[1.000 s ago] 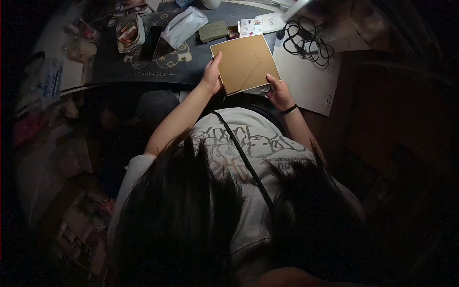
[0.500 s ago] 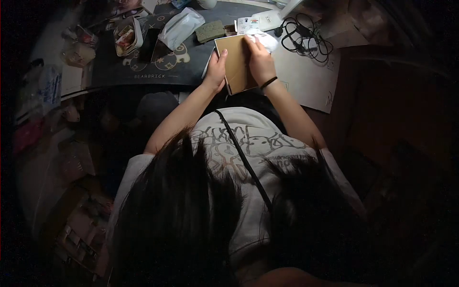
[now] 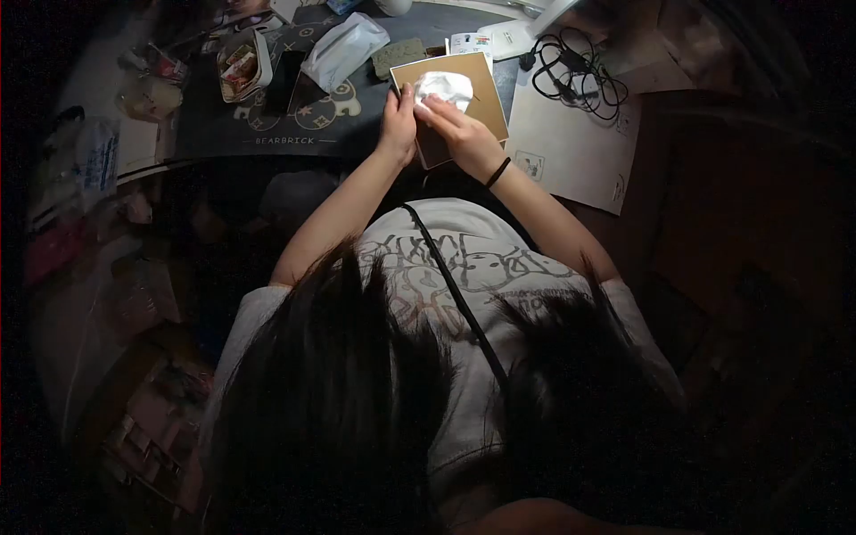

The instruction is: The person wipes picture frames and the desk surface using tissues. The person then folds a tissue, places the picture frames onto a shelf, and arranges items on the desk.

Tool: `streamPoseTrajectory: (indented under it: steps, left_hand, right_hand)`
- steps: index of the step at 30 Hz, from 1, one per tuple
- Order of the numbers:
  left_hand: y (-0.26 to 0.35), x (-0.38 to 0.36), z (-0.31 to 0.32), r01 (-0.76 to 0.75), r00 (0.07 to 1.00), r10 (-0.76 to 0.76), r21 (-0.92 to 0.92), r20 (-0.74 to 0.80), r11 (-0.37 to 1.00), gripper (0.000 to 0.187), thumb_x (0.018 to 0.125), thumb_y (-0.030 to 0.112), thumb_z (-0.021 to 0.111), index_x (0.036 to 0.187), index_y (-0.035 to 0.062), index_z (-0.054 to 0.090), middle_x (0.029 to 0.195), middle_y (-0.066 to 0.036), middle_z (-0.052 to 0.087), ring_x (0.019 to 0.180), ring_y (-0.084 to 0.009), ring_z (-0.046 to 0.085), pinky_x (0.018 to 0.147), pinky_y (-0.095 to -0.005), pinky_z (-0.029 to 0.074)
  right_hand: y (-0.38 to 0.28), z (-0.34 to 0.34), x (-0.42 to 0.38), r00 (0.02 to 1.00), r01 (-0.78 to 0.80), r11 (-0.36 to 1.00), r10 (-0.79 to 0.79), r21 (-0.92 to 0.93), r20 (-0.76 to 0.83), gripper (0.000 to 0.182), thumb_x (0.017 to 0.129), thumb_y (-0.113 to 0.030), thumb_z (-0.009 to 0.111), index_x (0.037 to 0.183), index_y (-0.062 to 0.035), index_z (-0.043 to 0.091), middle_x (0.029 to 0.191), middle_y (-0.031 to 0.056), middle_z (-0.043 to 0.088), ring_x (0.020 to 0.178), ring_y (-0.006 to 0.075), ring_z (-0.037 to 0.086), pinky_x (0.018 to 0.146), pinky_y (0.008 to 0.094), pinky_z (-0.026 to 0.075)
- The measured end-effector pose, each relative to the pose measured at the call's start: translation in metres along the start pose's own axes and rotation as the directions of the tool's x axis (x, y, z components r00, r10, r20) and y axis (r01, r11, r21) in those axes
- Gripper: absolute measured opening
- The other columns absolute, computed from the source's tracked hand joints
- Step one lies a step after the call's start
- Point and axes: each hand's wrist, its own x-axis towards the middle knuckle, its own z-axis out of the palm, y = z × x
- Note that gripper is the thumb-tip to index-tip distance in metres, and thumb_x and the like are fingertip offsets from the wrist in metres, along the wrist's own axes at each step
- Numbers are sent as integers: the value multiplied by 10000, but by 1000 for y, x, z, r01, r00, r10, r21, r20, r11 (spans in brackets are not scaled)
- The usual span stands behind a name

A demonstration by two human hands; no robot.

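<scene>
My left hand [image 3: 399, 129] is closed around the left edge of a flat, tan rectangular panel [image 3: 490, 111] with a thin pale rim. The panel is tilted in front of me at the desk's near edge. A crumpled white tissue [image 3: 446, 87] is pressed against the panel's upper left part by my right hand [image 3: 464, 134], its fingers bent over the wad. My two hands are close together, the right fingertips near the left thumb. The right hand and forearm hide part of the panel's lower right.
On the dark desk mat [image 3: 201, 134] are a white plastic pack [image 3: 343, 49], an open container [image 3: 245, 71] and a greyish block [image 3: 399, 57]. At the right, a coiled black cable [image 3: 580, 76] lies over a large pale sheet [image 3: 588, 160].
My right hand has moved the tissue from the panel's top right toward its left side. The panel has turned, showing more of its face to the right.
</scene>
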Motion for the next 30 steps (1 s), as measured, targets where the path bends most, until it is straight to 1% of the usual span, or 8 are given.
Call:
streamPoseTrajectory:
  steps: [6,9,12,16,19,22,25,30]
  left_hand:
    - [20,-5,2,77,980,-70,28,-184,997,431,951,365,430,1215,25,407,1132,-106,530,1022,-199,530,847,-330,444]
    - [15,3,-5,58,982,-66,-49,-178,997,422,957,348,415,1226,26,377,1182,-120,503,1063,-227,519,885,-359,440]
    - [9,5,-11,82,983,-91,-63,-159,995,377,963,324,402,1210,40,382,1189,-124,496,1069,-239,519,893,-373,442]
    - [10,5,-6,101,984,-116,-110,-133,989,359,961,312,413,1211,55,387,1187,-118,497,1062,-239,521,893,-382,442]
    - [18,4,0,119,974,-136,-103,-179,988,352,963,309,409,1206,55,394,1177,-117,504,1054,-240,526,885,-378,447]
    - [23,3,6,111,977,-120,-59,-179,992,349,964,306,404,1206,55,393,1164,-115,514,1046,-241,533,876,-376,453]
    - [19,6,2,84,989,-87,-32,-116,996,345,964,305,402,1202,55,395,1153,-118,521,1038,-244,538,871,-373,456]
    - [26,-1,1,133,984,-130,18,-125,991,544,943,358,441,1326,23,249,1226,-154,469,1096,-268,510,891,-412,450]
  right_hand:
    - [-14,-23,-32,973,80,978,-119,192,198,543,714,119,466,1216,-82,521,1212,131,536,1035,266,581,861,342,493]
    - [-16,-38,-33,987,-69,954,107,291,-118,546,692,190,394,1139,-61,581,1109,130,603,951,213,619,745,269,500]
    - [16,-29,-26,875,-305,883,408,357,-261,470,717,146,449,1126,-51,571,1081,158,595,950,266,612,822,305,492]
    - [21,-17,-17,836,-393,806,514,443,-193,449,721,138,463,1110,-52,581,1078,162,594,949,283,607,824,324,487]
    - [11,-10,-19,946,-230,964,254,136,-202,385,768,74,484,1115,-64,578,1116,158,573,1100,328,527,917,379,435]
    - [6,-10,-20,969,-200,972,177,-124,-174,365,805,31,489,1155,-58,546,1188,167,528,1208,341,432,999,459,347]
    - [16,0,-19,944,-271,954,237,-126,-230,372,821,13,490,1189,-41,513,1241,168,490,1252,353,369,1032,521,272]
    - [29,2,-21,957,-219,968,190,-122,-218,379,815,16,494,1190,-30,516,1227,152,515,1216,328,432,1021,463,329]
